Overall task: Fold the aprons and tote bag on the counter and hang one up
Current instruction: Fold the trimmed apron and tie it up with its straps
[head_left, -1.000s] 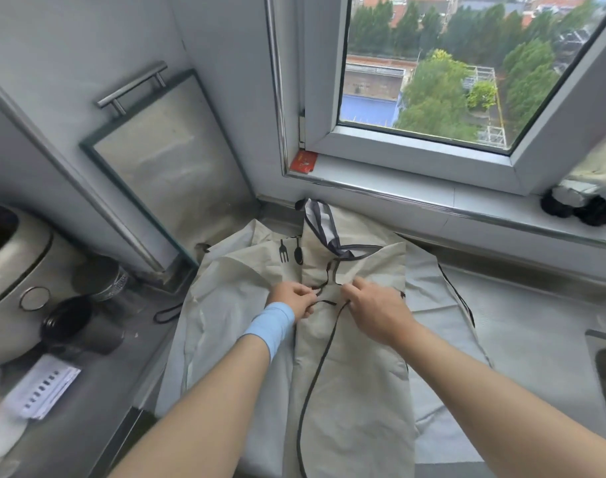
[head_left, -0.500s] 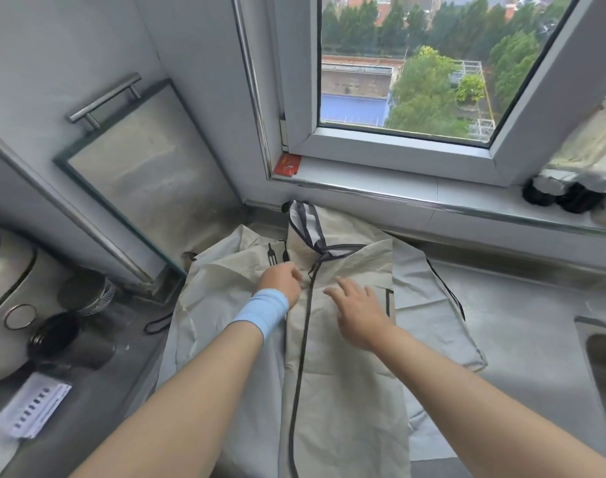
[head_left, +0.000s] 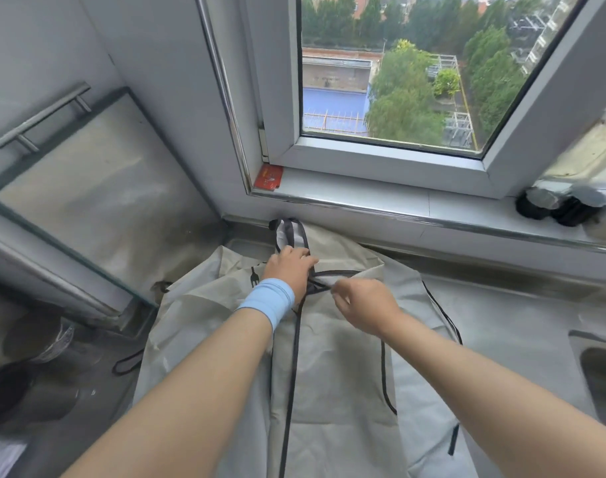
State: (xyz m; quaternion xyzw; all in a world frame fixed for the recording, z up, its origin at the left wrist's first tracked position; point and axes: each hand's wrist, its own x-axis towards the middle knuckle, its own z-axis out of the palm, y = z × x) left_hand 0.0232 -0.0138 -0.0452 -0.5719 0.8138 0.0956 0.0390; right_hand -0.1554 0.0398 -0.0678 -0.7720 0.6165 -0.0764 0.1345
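Observation:
A beige apron (head_left: 332, 367) with black trim lies lengthwise on the steel counter (head_left: 508, 326), folded into a narrow strip on top of other pale fabric (head_left: 191, 305). Its striped neck loop (head_left: 289, 232) points toward the window. My left hand (head_left: 289, 272), a blue band on its wrist, rests on the apron's top edge at the base of the loop, fingers curled over the black strap. My right hand (head_left: 362, 305) pinches the folded top edge of the apron just right of the left hand.
A glass panel with a metal handle (head_left: 87, 188) leans against the left wall. Dark cups (head_left: 22, 384) stand at the left. A sink (head_left: 601, 370) sits at the right edge. Black objects (head_left: 556, 205) and a red card (head_left: 268, 177) lie on the window sill.
Both hands moved up the apron toward the neck loop. The right hand, flat on the fabric half a second ago, now pinches the top edge. The view shifted closer.

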